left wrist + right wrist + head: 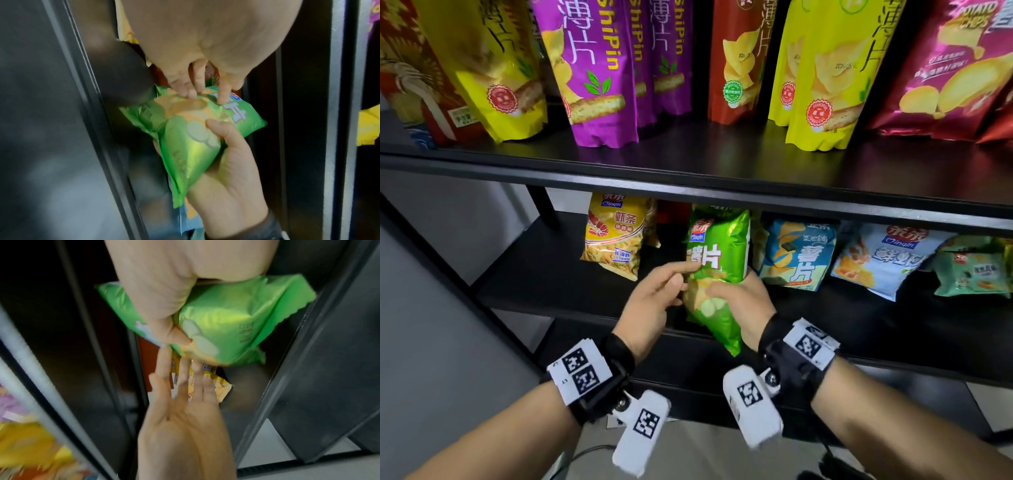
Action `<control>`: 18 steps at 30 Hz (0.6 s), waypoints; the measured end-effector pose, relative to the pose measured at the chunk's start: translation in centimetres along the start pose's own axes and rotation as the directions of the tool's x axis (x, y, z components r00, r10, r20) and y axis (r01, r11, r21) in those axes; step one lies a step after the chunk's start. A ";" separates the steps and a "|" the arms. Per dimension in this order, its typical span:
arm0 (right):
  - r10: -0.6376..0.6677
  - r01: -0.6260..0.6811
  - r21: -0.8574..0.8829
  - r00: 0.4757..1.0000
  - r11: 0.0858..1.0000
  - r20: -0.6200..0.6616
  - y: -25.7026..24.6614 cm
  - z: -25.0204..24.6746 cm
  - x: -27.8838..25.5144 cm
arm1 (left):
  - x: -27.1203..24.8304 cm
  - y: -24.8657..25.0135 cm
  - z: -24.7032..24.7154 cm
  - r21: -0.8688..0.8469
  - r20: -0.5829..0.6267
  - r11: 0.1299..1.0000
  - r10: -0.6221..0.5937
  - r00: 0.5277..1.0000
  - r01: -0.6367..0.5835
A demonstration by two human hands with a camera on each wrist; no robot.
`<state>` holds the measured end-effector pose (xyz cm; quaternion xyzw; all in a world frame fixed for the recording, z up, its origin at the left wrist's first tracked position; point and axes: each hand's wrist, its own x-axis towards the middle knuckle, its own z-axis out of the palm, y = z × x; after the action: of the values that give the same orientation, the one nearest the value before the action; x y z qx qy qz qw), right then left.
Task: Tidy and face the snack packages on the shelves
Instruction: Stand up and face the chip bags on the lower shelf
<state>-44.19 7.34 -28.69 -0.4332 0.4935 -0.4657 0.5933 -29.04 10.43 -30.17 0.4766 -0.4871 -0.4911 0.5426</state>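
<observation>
A green chip bag [717,246] stands tilted at the front of the lower shelf [544,274], its bottom corner hanging over the shelf edge. My right hand [743,301] grips its lower right side, thumb on the front and fingers behind. In the right wrist view the right hand [164,296] wraps the green bag [226,318]. My left hand [654,301] is open, its straight fingers touching the bag's left edge. In the left wrist view the left hand's fingertips [195,94] press the front of the bag [185,146], while the right hand [230,170] holds it from below.
On the lower shelf a yellow shrimp-strip bag [616,236] leans to the left; a blue chip bag [798,253], a white bag [887,260] and a small green pack [972,270] lie to the right. The upper shelf board [688,178] carries tall purple [599,68], yellow and red bags.
</observation>
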 end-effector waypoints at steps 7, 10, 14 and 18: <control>0.200 -0.162 -0.164 0.946 0.973 0.255 -0.7 0.3 2.9 | 3.6 -1.2 -2.3 -0.094 0.052 0.984 -0.150 0.987 0.154; 0.172 -0.157 -0.086 0.962 0.984 0.210 -0.8 0.2 5.6 | 4.8 -1.6 -2.8 -0.097 -0.092 0.986 -0.142 0.986 0.133; -0.089 0.062 -0.386 0.995 0.920 -0.053 -1.2 -0.5 10.7 | 6.4 -1.9 -4.5 -0.116 -0.221 0.988 -0.127 0.967 0.104; -0.277 0.210 -0.691 0.961 0.692 0.015 -0.1 -0.5 16.1 | 6.8 -2.0 -5.5 -0.025 -0.273 0.997 -0.080 0.959 0.076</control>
<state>-43.47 -8.49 -31.58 -0.6615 0.5947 -0.3436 0.3012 -23.44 3.77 -32.17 0.5547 -0.3849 -0.4449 0.5884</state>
